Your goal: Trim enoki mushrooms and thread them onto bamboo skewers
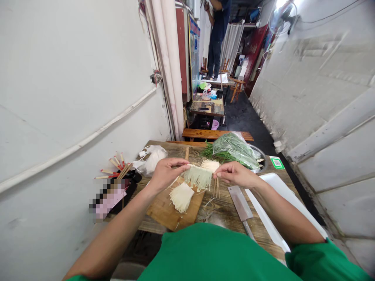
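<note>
My left hand (168,172) pinches the left end of a spread, pale, fringed row of enoki mushrooms (198,177). At its right end my right hand (234,174) has its fingers pinched together. The row hangs just above the table, its loose strands pointing down. Below it, a fan-shaped enoki bunch (182,198) lies on a wooden cutting board (162,208). Another pale bunch (211,165) rests behind the held row. Several thin wooden skewers (216,189) lie beside my right fingers. A cleaver (240,203) lies flat to the right.
A plastic bag of green vegetables (234,152) sits in a metal bowl at the back right. White trays (275,183) line the right edge. At left are a white plastic bag (154,160) and red-tipped sticks (118,166). A person (216,39) stands on a far table.
</note>
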`<act>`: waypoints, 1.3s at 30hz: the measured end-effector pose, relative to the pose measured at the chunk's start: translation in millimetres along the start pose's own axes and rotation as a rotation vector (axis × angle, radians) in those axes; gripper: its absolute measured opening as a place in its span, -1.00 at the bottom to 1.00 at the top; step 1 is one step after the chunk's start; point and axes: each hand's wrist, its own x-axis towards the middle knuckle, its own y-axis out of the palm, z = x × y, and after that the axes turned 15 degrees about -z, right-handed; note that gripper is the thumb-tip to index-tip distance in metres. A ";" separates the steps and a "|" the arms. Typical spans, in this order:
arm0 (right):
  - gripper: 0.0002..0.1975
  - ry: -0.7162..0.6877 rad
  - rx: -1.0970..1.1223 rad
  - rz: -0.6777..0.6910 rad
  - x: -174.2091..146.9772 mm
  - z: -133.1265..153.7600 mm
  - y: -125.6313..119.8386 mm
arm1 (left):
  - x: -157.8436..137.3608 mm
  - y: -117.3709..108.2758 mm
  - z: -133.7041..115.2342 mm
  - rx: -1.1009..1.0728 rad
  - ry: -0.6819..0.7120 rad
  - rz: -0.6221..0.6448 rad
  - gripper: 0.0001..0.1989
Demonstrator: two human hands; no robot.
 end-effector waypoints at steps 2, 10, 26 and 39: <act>-0.66 0.005 -0.008 0.006 1.1 -0.3 -0.6 | 0.2 -0.5 1.0 0.019 0.024 0.011 -0.82; -0.68 0.068 0.044 0.027 2.8 -0.6 -4.5 | 1.0 -1.0 5.2 0.035 0.010 0.063 -0.77; -0.70 -0.075 -0.162 -0.084 -0.7 -14.2 -15.0 | 11.5 2.9 9.2 -0.030 -0.031 0.183 -0.72; -0.73 -0.234 -0.110 -0.484 4.3 14.5 -4.1 | 10.4 52.1 69.5 -0.697 -0.447 -0.336 -0.56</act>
